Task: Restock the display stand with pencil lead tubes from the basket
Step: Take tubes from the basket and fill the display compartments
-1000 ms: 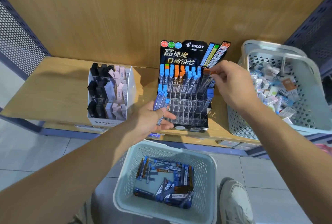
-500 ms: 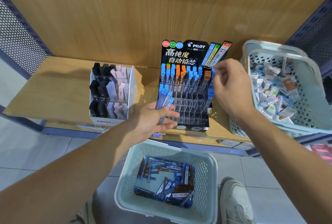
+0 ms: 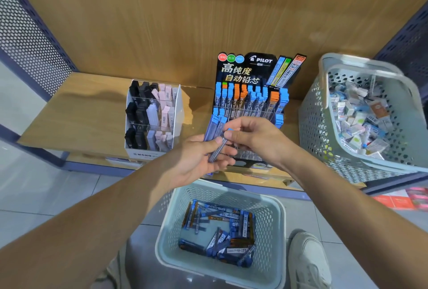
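While left hand [image 3: 196,163] grips a fan of lead tubes [image 3: 215,126], right hand [image 3: 257,142] pinches one blue-capped tube [image 3: 216,153] in front of display stand [image 3: 252,68].

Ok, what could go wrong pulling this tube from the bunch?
The left hand holds the fanned bunch of blue-capped clear lead tubes; the right hand, pinching one tube, may drag neighbours loose, possibly missing the pale perforated basket below. In the black Pilot display stand, rear rows mix blue and orange caps, so a wrong slot seems possible.
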